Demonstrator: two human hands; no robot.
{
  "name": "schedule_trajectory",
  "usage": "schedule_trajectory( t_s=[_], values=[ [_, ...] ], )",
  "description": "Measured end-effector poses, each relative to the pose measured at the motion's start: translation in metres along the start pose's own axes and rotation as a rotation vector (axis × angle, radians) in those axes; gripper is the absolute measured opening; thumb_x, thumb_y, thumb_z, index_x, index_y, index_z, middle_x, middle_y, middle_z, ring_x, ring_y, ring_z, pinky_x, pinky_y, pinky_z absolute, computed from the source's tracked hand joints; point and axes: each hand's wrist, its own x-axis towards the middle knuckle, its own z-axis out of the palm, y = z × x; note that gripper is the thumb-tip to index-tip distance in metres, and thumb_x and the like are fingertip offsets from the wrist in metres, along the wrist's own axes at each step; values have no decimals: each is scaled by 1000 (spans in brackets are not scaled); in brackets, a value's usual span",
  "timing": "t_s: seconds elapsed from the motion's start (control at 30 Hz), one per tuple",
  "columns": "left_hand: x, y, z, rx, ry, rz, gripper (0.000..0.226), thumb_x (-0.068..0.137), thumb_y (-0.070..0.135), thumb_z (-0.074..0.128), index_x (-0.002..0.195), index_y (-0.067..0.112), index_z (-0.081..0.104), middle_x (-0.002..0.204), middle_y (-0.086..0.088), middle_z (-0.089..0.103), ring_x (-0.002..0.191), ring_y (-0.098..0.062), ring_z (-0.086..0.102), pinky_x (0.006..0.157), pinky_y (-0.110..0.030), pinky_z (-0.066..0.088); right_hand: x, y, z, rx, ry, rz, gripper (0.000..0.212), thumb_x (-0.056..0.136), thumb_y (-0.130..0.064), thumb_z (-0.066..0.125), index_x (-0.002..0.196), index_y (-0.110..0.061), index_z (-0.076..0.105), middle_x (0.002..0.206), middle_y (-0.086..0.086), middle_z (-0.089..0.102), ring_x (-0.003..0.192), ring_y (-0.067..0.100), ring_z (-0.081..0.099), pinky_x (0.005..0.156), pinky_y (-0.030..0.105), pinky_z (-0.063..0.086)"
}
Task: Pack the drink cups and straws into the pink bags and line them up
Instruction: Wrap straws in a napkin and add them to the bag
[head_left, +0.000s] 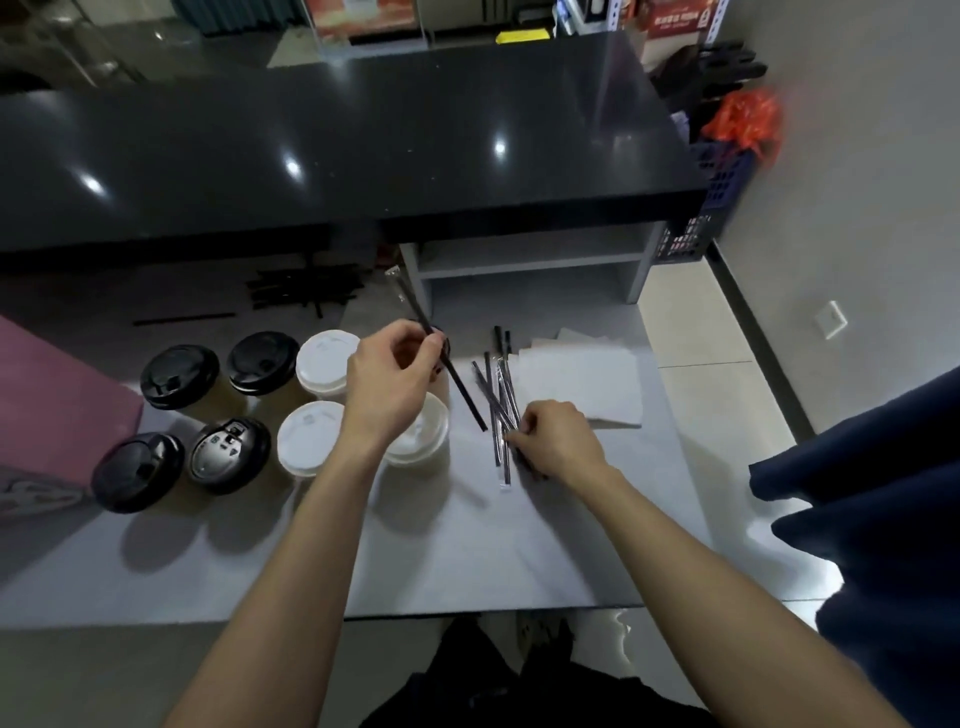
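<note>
Several lidded drink cups stand on the grey table (519, 561): black-lidded cups (179, 376) on the left, white-lidded cups (311, 439) beside them. My left hand (392, 379) pinches one wrapped black straw (460, 387) and holds it slanted above the cups. My right hand (556, 441) grips the near ends of several wrapped black straws (496, 400) lying on the table. A pink bag (49, 400) lies at the left edge, partly cut off.
A stack of white napkins (582, 384) lies right of the straws. More black straws (306, 291) rest at the back under the black counter (337, 150). A grey shelf unit (524, 260) stands behind. A dark blue cloth (883, 530) hangs at the right.
</note>
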Motion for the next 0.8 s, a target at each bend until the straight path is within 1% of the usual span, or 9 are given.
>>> schedule_trajectory(
  t_s=[0.07,0.17,0.3,0.37,0.47,0.57,0.67,0.73,0.8],
  values=[
    [-2,-2,0,9,21,9,14,104,29,73,100,17,78,90,-2,81,91,-22,79,90,-53,65,4,2,0,39,9,4,17,86,-30,78,77,-19,69,70,-4,72,74,22,70,69,35,58],
    [0,-3,-1,5,36,17,14,104,32,73,99,20,78,88,-1,80,89,-23,79,89,-53,65,7,5,-9,185,53,-5,20,88,-35,85,77,-22,73,72,-10,72,74,14,68,64,29,48],
    [5,0,6,51,27,44,15,103,33,75,96,21,80,81,2,80,82,-20,79,84,-49,67,6,-3,-40,610,117,-77,20,90,-32,89,82,-18,78,75,-4,74,61,15,64,61,27,52],
    [8,5,15,62,-19,36,15,104,31,75,94,21,80,78,3,80,77,-15,80,74,-40,66,4,-13,-58,758,126,-140,17,92,-28,88,87,-15,78,75,-3,74,55,14,63,55,22,49],
    [13,13,28,-30,-103,-21,16,105,25,73,95,15,79,79,-2,81,77,-16,82,62,-30,59,2,-28,-77,817,120,-213,12,94,-24,85,91,-14,78,75,-3,74,56,16,66,55,17,47],
    [16,19,36,-166,-157,-53,15,106,19,71,103,7,79,87,-10,82,83,-24,82,67,-33,62,1,-38,-87,839,111,-254,11,93,-20,86,90,-13,78,76,1,74,56,15,65,56,20,50],
    [17,20,42,-239,-201,-38,16,108,19,69,109,7,79,91,-10,83,85,-24,81,71,-31,63,-1,-40,-91,812,115,-269,11,91,-18,88,89,-11,79,77,7,73,57,16,62,58,30,54],
    [17,21,46,-247,-205,-28,16,107,22,71,110,8,80,91,-9,83,86,-23,81,73,-31,63,-2,-38,-92,787,118,-268,12,91,-19,88,90,-11,79,79,12,75,59,18,62,59,35,55],
    [19,20,51,-219,-203,-20,15,105,23,74,108,10,81,90,-7,83,85,-21,81,72,-31,63,-3,-33,-93,761,111,-284,11,90,-20,89,89,-13,80,81,12,76,59,18,64,60,35,54]
  ],
)
